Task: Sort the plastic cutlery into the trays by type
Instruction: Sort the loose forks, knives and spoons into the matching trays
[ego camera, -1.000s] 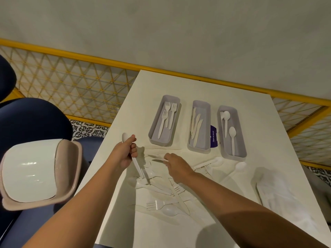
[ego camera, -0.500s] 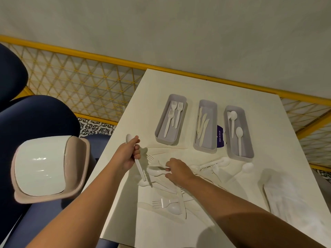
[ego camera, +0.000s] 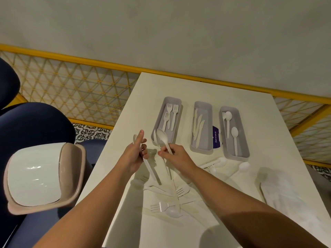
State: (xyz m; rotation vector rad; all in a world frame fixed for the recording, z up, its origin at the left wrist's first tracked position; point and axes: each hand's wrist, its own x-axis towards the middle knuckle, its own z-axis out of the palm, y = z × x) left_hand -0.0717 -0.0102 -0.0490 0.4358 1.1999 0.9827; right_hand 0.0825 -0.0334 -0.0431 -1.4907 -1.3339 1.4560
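Three grey trays stand side by side on the white table (ego camera: 250,90): the fork tray (ego camera: 177,108) on the left, the knife tray (ego camera: 209,111) in the middle, the spoon tray (ego camera: 241,138) on the right. My right hand (ego camera: 176,154) pinches the handle of a white spoon (ego camera: 162,136), lifted with its bowl up, just in front of the fork tray. In my left hand (ego camera: 135,153) is a second white spoon (ego camera: 149,167), gripped mid-handle with the handle end pointing down. A loose pile of white cutlery (ego camera: 166,203) lies under both hands.
More loose spoons and forks (ego camera: 215,162) lie in front of the spoon tray, one spoon (ego camera: 244,166) apart to the right. A clear plastic bag (ego camera: 279,197) lies at the table's right. A beige bin with a white lid (ego camera: 41,176) sits on a dark blue seat at the left.
My right hand has picked a spoon out of the pile and raised it toward the fork tray's near end. My left hand has kept its spoon and lifted a little.
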